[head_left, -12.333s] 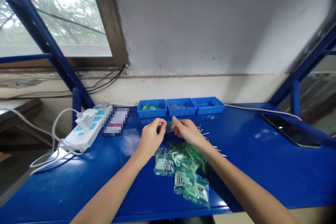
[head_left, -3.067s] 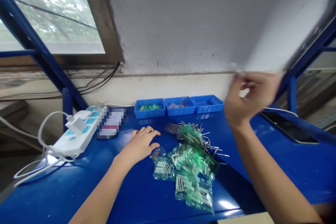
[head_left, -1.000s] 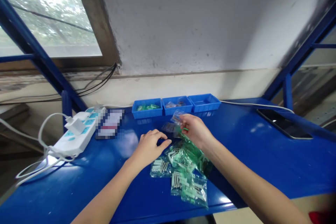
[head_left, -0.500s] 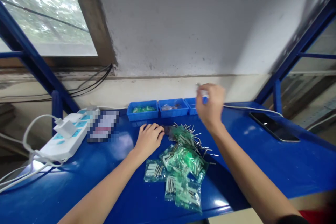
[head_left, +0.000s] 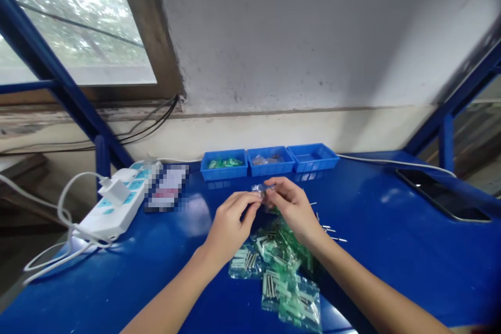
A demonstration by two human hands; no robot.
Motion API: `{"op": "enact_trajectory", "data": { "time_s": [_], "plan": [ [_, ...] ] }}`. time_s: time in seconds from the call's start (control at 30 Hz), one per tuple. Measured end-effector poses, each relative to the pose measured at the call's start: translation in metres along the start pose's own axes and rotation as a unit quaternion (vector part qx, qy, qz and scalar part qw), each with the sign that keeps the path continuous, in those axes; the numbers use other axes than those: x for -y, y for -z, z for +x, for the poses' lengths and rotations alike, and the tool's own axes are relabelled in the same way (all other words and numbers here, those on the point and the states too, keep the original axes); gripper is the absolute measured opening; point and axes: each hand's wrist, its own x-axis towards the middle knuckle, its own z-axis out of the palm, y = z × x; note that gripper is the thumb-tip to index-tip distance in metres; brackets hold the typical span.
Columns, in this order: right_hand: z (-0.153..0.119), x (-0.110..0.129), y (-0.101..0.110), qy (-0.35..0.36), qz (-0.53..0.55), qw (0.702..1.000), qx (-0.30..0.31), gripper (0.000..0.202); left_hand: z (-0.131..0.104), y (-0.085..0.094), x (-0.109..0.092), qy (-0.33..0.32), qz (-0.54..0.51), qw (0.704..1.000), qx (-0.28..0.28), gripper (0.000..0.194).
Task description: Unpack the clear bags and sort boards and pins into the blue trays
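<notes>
On the desk [head_left: 391, 266], central: small clear packet [head_left: 258, 188], pinched between narrowed fingers of left hand [head_left: 233, 223] and right hand [head_left: 293, 207].
From packet: at eleven and twelve o'clock, left tray [head_left: 224, 173] and middle tray [head_left: 272, 169], part-stocked, seemingly done; at six, heaped bags [head_left: 279, 271], at four, loose metal rods [head_left: 338, 240], seemingly pending.

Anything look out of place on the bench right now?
Yes, the loose metal pins right of the packets: they lie bare on the table at uneven angles, while others sit bagged. The right hand partly covers them.
</notes>
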Motion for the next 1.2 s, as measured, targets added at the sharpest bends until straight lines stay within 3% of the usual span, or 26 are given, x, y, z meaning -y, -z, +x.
{"op": "enact_trajectory", "data": {
  "time_s": [0.1,0.17,0.3,0.37,0.47,0.6,0.73,0.8,0.9,0.97,1.0,1.1,1.17,1.2],
  "plan": [
    [-0.002,0.000,0.007,0.020,-0.044,0.999,-0.017,0.036,0.001,-0.001,-0.001,0.015,-0.032,0.999,0.023,0.020],
    [-0.006,0.003,0.008,0.063,-0.121,0.990,-0.029,0.036,0.002,-0.001,0.000,0.084,-0.081,0.993,0.035,0.022],
    [-0.015,0.004,0.004,0.211,-0.246,0.946,0.017,0.018,0.004,-0.002,0.003,0.284,-0.260,0.922,0.038,0.040],
    [-0.016,0.001,0.002,0.259,-0.278,0.924,0.032,0.022,0.005,-0.003,0.005,0.303,-0.314,0.899,0.036,0.034],
    [-0.015,-0.002,0.003,0.246,-0.313,0.917,0.005,0.025,0.005,-0.003,0.007,0.253,-0.291,0.923,0.007,0.019],
    [-0.011,0.003,0.006,0.159,-0.274,0.949,-0.010,0.013,0.003,0.000,0.006,0.111,-0.092,0.988,-0.050,0.010],
    [-0.006,0.005,0.003,0.044,-0.159,0.986,-0.006,0.026,0.000,0.000,0.000,-0.054,0.050,0.996,-0.043,0.018],
    [-0.004,0.004,0.001,0.022,-0.138,0.990,-0.024,0.028,-0.001,-0.002,-0.001,-0.070,0.074,0.994,-0.028,0.019],
    [0.001,0.010,0.005,0.053,-0.138,0.986,-0.078,0.023,-0.002,-0.007,0.001,-0.004,0.096,0.995,0.002,0.018],
    [0.005,0.024,0.015,0.138,-0.160,0.963,-0.166,0.018,-0.004,-0.008,0.002,0.056,0.121,0.989,0.060,0.022],
    [0.009,0.034,0.022,0.196,-0.178,0.938,-0.224,0.017,-0.005,-0.008,0.002,0.076,0.134,0.983,0.102,0.025],
    [0.024,0.063,0.046,0.340,-0.250,0.823,-0.380,0.017,-0.007,-0.007,0.003,0.097,0.151,0.960,0.213,0.032],
    [0.037,0.070,0.058,0.376,-0.314,0.771,-0.406,0.018,-0.008,-0.007,0.003,0.108,0.131,0.953,0.250,0.026],
    [0.043,0.068,0.062,0.381,-0.359,0.761,-0.384,0.019,-0.008,-0.007,0.003,0.117,0.111,0.952,0.259,0.022]
  ]
}}
